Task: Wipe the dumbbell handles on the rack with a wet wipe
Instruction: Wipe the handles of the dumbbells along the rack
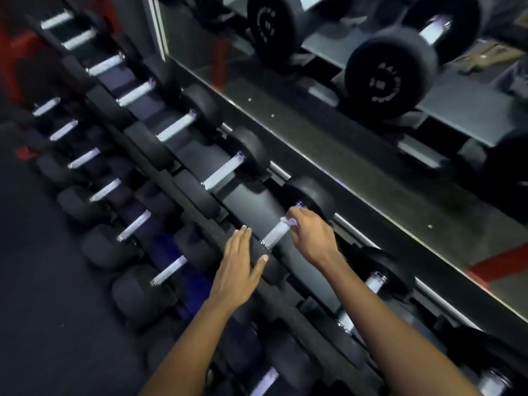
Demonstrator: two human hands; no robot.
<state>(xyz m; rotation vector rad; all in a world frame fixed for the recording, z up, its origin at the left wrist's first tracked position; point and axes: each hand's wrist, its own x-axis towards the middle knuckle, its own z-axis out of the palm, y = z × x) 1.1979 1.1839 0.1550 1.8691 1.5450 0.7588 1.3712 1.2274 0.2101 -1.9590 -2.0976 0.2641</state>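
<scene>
A two-tier rack [243, 207] holds several black dumbbells with shiny metal handles, running from the top left to the bottom right. My right hand [310, 235] curls over the far part of one top-tier handle [274, 235] and grips a white wet wipe [288, 222] against it. My left hand [238, 267] lies flat with straight fingers on that dumbbell's near black head [271, 267]. The wipe shows only as a small crumpled edge by my fingers.
A wall mirror [371, 124] behind the rack reflects more dumbbells. The lower tier [134, 224] carries another row of dumbbells at left. Dark rubber floor [43, 310] lies at the bottom left. Red frame parts [17, 52] stand at the far top left.
</scene>
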